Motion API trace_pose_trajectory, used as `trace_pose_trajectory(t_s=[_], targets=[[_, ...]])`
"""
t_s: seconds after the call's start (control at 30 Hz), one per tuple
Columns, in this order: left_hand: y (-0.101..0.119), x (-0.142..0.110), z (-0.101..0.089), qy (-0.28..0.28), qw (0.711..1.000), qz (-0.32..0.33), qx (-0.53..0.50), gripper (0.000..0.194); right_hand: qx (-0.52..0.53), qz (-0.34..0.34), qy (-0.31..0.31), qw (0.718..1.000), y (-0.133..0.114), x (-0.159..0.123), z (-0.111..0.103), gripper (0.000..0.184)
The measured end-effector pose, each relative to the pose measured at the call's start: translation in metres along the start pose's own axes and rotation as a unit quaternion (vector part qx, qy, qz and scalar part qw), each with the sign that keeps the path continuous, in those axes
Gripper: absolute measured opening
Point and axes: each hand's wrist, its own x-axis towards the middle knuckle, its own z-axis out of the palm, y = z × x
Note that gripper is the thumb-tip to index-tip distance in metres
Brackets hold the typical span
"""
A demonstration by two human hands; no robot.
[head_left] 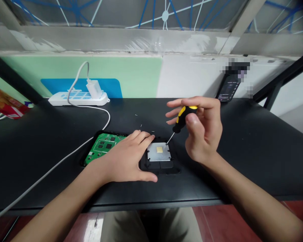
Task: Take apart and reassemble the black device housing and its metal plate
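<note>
My right hand (pixel 204 131) grips a yellow and black screwdriver (pixel 183 118) by its handle, thumb and index finger on it and the other fingers stretched out. Its thin shaft slants down to the upper right corner of a silver metal plate (pixel 154 155), which has a small cream pad (pixel 159 149) in its middle. The plate sits in a black plastic housing (pixel 176 161). Over the housing's left side lies my left hand (pixel 127 156), fingers and thumb spread flat against it. A green circuit board (pixel 101 146) in a black frame is partly hidden behind this hand.
Several tiny screws (pixel 141 125) lie behind the housing. A white power strip (pixel 78 98) with a plugged-in charger (pixel 94 88) stands by the wall, its white cable (pixel 60 159) crossing the table's left. A phone (pixel 228 88) leans at the back right; a red packet (pixel 8 104) is far left.
</note>
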Motion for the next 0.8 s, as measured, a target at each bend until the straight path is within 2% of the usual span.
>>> trace_pose_trajectory(t_s=[0.17, 0.4, 0.5, 0.63, 0.8], targets=[[0.0008, 0.0012, -0.0005, 0.005, 1.0, 0.004, -0.004, 0.106, -0.052, -0.029, -0.012, 0.998, 0.0017, 0.0025, -0.0009, 0.029], [0.0, 0.0005, 0.0001, 0.008, 1.0, 0.004, -0.006, 0.104, -0.111, -0.035, 0.025, 0.993, -0.0008, 0.0035, -0.0005, 0.028], [-0.0002, 0.0004, 0.0002, 0.011, 1.0, 0.007, -0.006, 0.105, -0.077, -0.008, 0.022, 0.997, -0.0031, 0.001, 0.0009, 0.029], [0.0001, 0.0008, -0.0003, 0.005, 1.0, 0.004, -0.006, 0.106, -0.026, -0.009, 0.009, 1.0, -0.0029, -0.0016, 0.001, 0.026], [0.0, 0.0003, -0.0008, 0.01, 1.0, 0.005, -0.011, 0.105, -0.044, -0.015, -0.004, 0.999, 0.0009, 0.0, -0.0017, 0.026]])
